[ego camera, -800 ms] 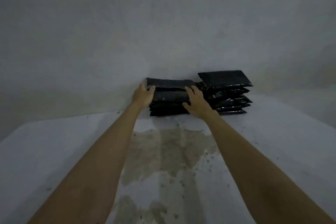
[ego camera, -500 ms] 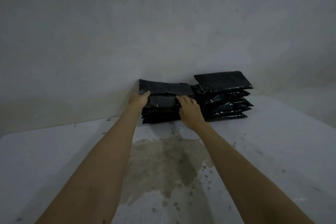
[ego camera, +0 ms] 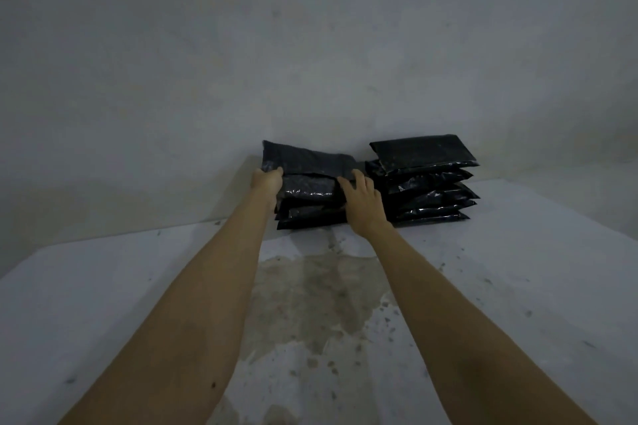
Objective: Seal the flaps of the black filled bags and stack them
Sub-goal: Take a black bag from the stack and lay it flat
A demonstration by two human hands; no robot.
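Both my arms reach toward twelve o'clock, to the far edge of the pale grey stained concrete surface (ego camera: 518, 269), where the glossy black filled plastic bags sit against the bare grey wall (ego camera: 310, 45). My left hand (ego camera: 266, 181) has its fingers curled over the left end of the top black bag of the left stack (ego camera: 307, 162), gripping it at the corner. My right hand (ego camera: 360, 195) lies over that bag's right end with fingers spread and lightly bent; whether it pinches the plastic or only presses on it I cannot tell.

By my reading the task is well along. At about one o'clock from my hands stands the right stack of black bags (ego camera: 428, 190), neatly layered and touching the wall, with nothing on it that looks open. The left stack (ego camera: 310, 214) at twelve o'clock is lower, and the bag I hold sits on top of it, somewhat skewed, its far edge tipped up toward the wall. I judge that I am settling this bag onto the pile. Whether its flap is fully sealed I cannot see in this dim light. No loose unsealed bags show anywhere on the surface, so little may be left beyond squaring this one up.

Counting: two stacks. The right one shows about five bags, the left about four including the one in my hands, though the lower layers blur together. Two hands, one surface, one wall.
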